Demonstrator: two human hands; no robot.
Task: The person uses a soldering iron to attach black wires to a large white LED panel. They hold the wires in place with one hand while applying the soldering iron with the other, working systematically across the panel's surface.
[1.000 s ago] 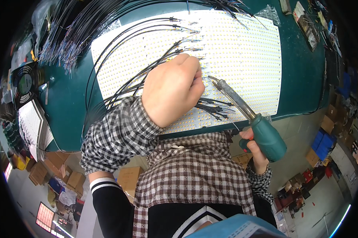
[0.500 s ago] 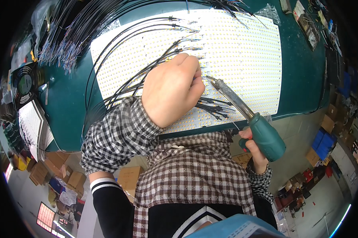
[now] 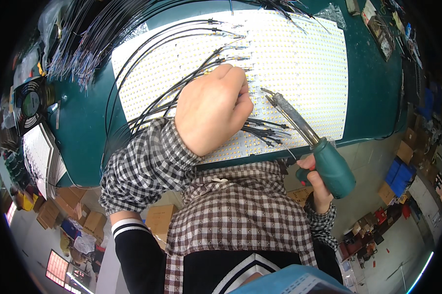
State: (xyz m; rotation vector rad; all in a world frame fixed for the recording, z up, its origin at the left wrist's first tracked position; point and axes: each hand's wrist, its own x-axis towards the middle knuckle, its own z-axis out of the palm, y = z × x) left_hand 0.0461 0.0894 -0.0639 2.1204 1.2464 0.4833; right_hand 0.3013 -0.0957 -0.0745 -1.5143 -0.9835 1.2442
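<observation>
My left hand (image 3: 213, 110) is closed in a pinch over the middle of a white LED panel (image 3: 304, 63), knuckles up. Whatever lies between its fingertips is hidden. Black cables (image 3: 152, 100) pass around and behind this hand, their thin wire ends lying along the panel's central strip. In my right hand (image 3: 319, 183) is a green-handled soldering gun (image 3: 334, 169), gripped near the panel's front edge. Its metal tip points up and left, a little to the right of my left fingers. Several more cable ends (image 3: 267, 132) lie below the left hand.
The panel rests on a dark green table (image 3: 86, 142). A thick bundle of loose wires (image 3: 83, 59) spreads at the far left, above a black fan (image 3: 31, 104). Stacked white panels (image 3: 42, 154) stand at the left edge. A dirty narrow box (image 3: 379, 34) sits far right.
The soldering gun has shifted slightly right, its tip now farther from my left fingertips. My left hand has stayed almost in place.
</observation>
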